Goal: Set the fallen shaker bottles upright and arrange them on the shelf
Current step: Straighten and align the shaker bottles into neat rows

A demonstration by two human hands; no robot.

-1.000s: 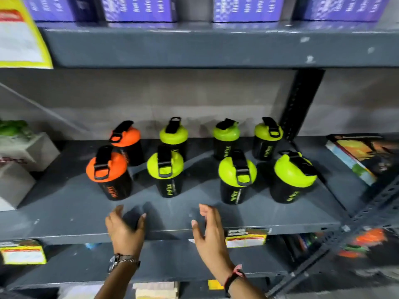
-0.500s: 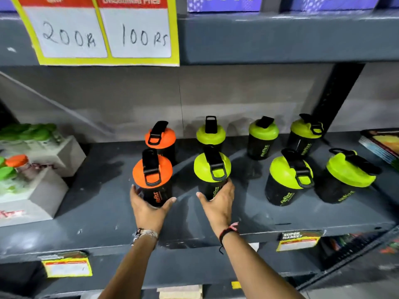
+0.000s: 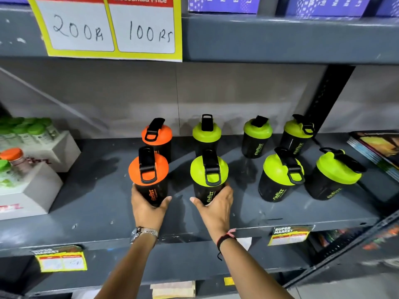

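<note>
Bottles: eight shaker bottles stood upright in two rows on the shelf (image 3: 86,203), dark translucent round bodies with domed glossy lids and black loop clasps.
Lids: two at the left orange, six lime green.
Shelf: grey painted metal, scuffed and speckled.
Left hand: the left hand (image 3: 146,209) curled around the base of the front orange-lidded bottle (image 3: 149,175), thumb on its right side, wrist wearing a metal watch (image 3: 143,233).
Right hand: the right hand (image 3: 214,210) cupped the base of the front green-lidded bottle (image 3: 209,175), thumb out to the left, wrist wearing a red thread (image 3: 226,236).
Sign: glossy yellow-edged price card (image 3: 112,26) hung above.
</note>
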